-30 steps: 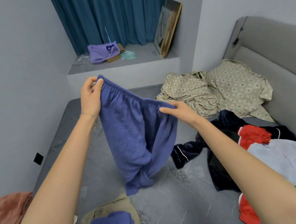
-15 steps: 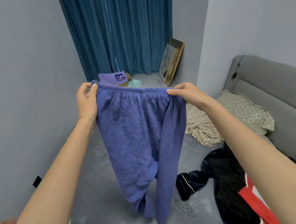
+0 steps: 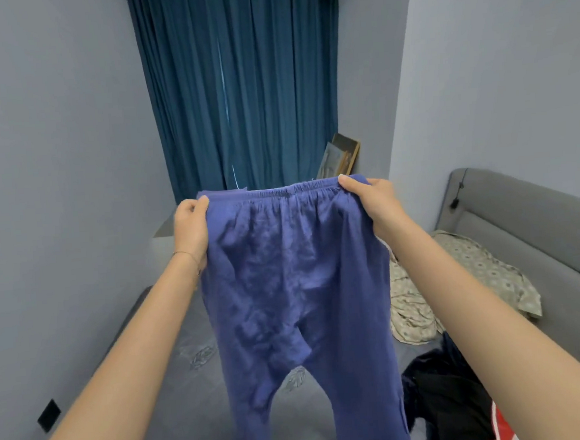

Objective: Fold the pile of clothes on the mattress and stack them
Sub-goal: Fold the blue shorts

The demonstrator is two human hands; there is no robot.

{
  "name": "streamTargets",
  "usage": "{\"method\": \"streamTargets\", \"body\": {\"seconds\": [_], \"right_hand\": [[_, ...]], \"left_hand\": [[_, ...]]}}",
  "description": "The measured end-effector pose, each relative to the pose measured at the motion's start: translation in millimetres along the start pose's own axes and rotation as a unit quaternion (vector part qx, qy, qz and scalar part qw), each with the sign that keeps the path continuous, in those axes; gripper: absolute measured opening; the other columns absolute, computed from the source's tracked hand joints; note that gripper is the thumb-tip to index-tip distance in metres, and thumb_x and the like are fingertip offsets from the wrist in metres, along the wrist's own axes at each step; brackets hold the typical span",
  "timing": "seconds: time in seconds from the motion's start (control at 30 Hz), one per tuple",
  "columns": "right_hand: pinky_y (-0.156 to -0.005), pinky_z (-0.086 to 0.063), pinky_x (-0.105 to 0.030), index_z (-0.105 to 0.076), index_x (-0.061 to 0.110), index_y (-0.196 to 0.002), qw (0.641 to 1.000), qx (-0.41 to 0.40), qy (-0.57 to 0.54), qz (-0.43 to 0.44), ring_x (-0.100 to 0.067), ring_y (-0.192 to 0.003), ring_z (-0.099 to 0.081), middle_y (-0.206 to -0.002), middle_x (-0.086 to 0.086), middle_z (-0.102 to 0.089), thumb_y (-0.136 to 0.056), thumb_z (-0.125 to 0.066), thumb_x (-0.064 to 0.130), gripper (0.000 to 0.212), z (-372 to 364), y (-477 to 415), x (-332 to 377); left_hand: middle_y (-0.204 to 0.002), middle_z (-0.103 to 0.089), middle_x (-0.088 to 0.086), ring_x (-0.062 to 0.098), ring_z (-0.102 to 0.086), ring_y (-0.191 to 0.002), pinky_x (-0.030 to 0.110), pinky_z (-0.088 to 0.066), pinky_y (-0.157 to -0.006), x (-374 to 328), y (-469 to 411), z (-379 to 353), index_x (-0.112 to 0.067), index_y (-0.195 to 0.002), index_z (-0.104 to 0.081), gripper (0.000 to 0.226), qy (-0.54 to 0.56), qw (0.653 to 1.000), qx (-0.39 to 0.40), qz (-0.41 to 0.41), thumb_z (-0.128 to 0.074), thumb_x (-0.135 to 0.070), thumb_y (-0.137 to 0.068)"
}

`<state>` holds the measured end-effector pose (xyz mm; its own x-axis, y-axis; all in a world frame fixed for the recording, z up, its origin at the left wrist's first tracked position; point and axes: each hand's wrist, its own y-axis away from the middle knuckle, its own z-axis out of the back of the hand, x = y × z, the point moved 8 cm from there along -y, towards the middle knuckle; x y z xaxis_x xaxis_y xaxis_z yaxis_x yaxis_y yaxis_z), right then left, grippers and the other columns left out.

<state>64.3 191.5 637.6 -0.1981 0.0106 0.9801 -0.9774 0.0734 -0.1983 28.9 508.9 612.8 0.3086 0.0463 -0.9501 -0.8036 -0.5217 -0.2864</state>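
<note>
A pair of blue trousers (image 3: 296,288) hangs in the air in front of me, waistband stretched flat and both legs dangling apart over the grey mattress (image 3: 187,392). My left hand (image 3: 191,226) pinches the left end of the elastic waistband. My right hand (image 3: 373,200) grips the right end, thumb on top. To the right on the mattress lies a crumpled beige patterned garment (image 3: 458,287), and nearer me a dark garment (image 3: 445,401) with a bit of red cloth (image 3: 502,428) at the bottom edge.
A grey padded headboard (image 3: 522,224) runs along the right. Teal curtains (image 3: 238,86) hang straight ahead, with picture frames (image 3: 339,156) leaning beside them. Grey walls close in on the left and right. A black wall socket (image 3: 48,415) sits low on the left wall.
Both hands have lifted the trousers higher and pulled the waistband out wide and level. The legs now hang apart. My view has tilted upward, so the folded stack near me has left the frame.
</note>
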Motion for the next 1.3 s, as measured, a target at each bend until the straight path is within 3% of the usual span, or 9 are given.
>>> {"method": "streamTargets", "body": {"seconds": [0.2,0.37,0.5,0.67,0.77,0.9,1.07,1.17,1.3], "right_hand": [[-0.068,-0.046,-0.030,-0.063,-0.001,-0.100,0.996,0.011,0.021,-0.092,-0.023,-0.083,-0.061,-0.093,-0.013,-0.064,-0.089,-0.065,0.024,0.027,-33.8,1.9,-57.0],[-0.043,-0.031,-0.018,-0.047,0.009,-0.062,0.987,0.050,0.096,-0.116,-0.015,-0.056,-0.041,-0.062,-0.006,-0.045,-0.094,-0.054,0.016,0.033,-53.9,18.9,-93.8],[-0.068,-0.043,-0.024,-0.064,0.006,-0.098,0.983,0.070,0.087,-0.145,-0.020,-0.081,-0.057,-0.092,-0.010,-0.062,-0.097,-0.049,0.038,0.036,-53.7,25.6,-113.6],[-0.073,-0.044,-0.028,-0.068,0.009,-0.091,0.984,0.079,0.020,-0.157,-0.018,-0.082,-0.060,-0.094,-0.012,-0.066,-0.093,-0.054,0.041,0.035,-52.0,26.0,-126.2],[-0.075,-0.047,-0.019,-0.068,-0.006,-0.096,0.992,0.076,-0.007,-0.105,-0.018,-0.087,-0.063,-0.095,-0.015,-0.068,-0.098,-0.043,0.015,0.032,-46.3,25.0,-125.2],[-0.067,-0.048,-0.024,-0.067,0.004,-0.089,0.992,0.066,-0.010,-0.110,-0.015,-0.078,-0.064,-0.083,-0.007,-0.070,-0.099,-0.048,0.021,0.028,-40.4,27.3,-123.3],[-0.056,-0.044,-0.019,-0.059,0.010,-0.080,0.979,0.165,-0.061,-0.100,-0.010,-0.067,-0.057,-0.074,-0.002,-0.061,-0.098,-0.049,0.014,0.021,-48.2,39.0,-113.1],[-0.054,-0.044,-0.017,-0.057,0.009,-0.078,0.975,0.175,-0.094,-0.102,-0.010,-0.065,-0.055,-0.067,0.001,-0.060,-0.097,-0.047,0.009,0.022,-40.2,40.5,-113.1],[-0.054,-0.034,-0.024,-0.054,0.016,-0.074,0.978,0.157,-0.033,-0.135,-0.011,-0.066,-0.050,-0.068,0.003,-0.057,-0.095,-0.048,0.007,0.023,-18.5,43.9,-128.0]], "left_hand": [[-0.072,-0.032,-0.001,0.017,-0.030,-0.069,0.022,-0.030,-0.055,37.1,35.8,-54.0,-0.019,-0.072,-0.030,0.027,-0.082,0.995,0.037,0.049,-0.039,-0.014,-0.097],[-0.084,-0.054,0.010,0.026,-0.048,-0.076,0.036,-0.038,-0.068,50.6,80.5,-98.8,-0.008,-0.092,-0.039,0.016,-0.222,0.962,0.152,-0.055,-0.038,-0.022,-0.100],[-0.090,-0.065,0.010,0.034,-0.059,-0.082,0.045,-0.047,-0.071,51.7,97.5,-116.0,-0.013,-0.100,-0.045,0.016,-0.334,0.901,0.209,-0.183,-0.039,-0.028,-0.101],[-0.118,-0.064,0.004,0.028,-0.060,-0.101,0.039,-0.046,-0.082,66.0,114.8,-133.0,-0.023,-0.127,-0.049,0.029,-0.405,0.820,0.326,-0.240,-0.037,-0.024,-0.101],[-0.119,-0.063,-0.001,0.020,-0.063,-0.096,0.031,-0.045,-0.089,71.6,113.1,-126.2,-0.023,-0.129,-0.055,0.035,-0.298,0.872,0.342,-0.185,-0.038,-0.014,-0.100],[-0.111,-0.061,-0.002,0.016,-0.060,-0.090,0.025,-0.044,-0.080,92.1,84.7,-98.9,-0.016,-0.111,-0.058,0.020,-0.140,0.970,0.190,-0.054,-0.041,-0.015,-0.100],[-0.134,-0.045,-0.013,0.002,-0.040,-0.121,0.022,-0.030,-0.096,140.3,94.0,-115.0,-0.026,-0.135,-0.044,0.044,-0.085,0.934,0.317,0.142,-0.026,-0.047,-0.101],[-0.130,-0.057,-0.007,0.006,-0.049,-0.121,0.027,-0.037,-0.102,141.8,95.3,-120.7,-0.027,-0.121,-0.059,0.043,-0.004,0.927,0.344,0.149,-0.034,-0.051,-0.097],[-0.097,-0.067,0.005,0.014,-0.060,-0.094,0.028,-0.048,-0.084,120.2,86.6,-115.1,-0.008,-0.098,-0.060,0.021,0.027,0.957,0.272,0.095,-0.054,-0.028,-0.096]]}}
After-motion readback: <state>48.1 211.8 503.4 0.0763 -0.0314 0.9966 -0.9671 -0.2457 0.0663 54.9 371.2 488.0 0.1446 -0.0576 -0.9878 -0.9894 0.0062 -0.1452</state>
